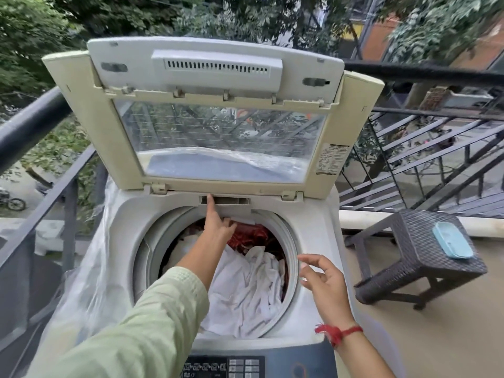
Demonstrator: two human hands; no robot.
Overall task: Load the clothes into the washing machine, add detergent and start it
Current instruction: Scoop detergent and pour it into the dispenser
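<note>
A top-loading washing machine (313, 230) stands in front of me with its lid (212, 110) folded up. White clothes (245, 290) and a red garment (251, 237) fill the drum. My left hand (216, 222) reaches over the drum, its index finger touching the detergent drawer slot (226, 201) at the back rim and its other fingers curled under the drawer front. My right hand (324, 282) hovers open over the drum's right rim, holding nothing. The control panel (226, 366) lies at the near edge.
A dark woven stool (414, 257) stands to the right with a light blue box (452, 240) on top. Black metal railings (32, 126) enclose the balcony left and behind. Clear plastic sheeting (90, 268) drapes the machine's left side.
</note>
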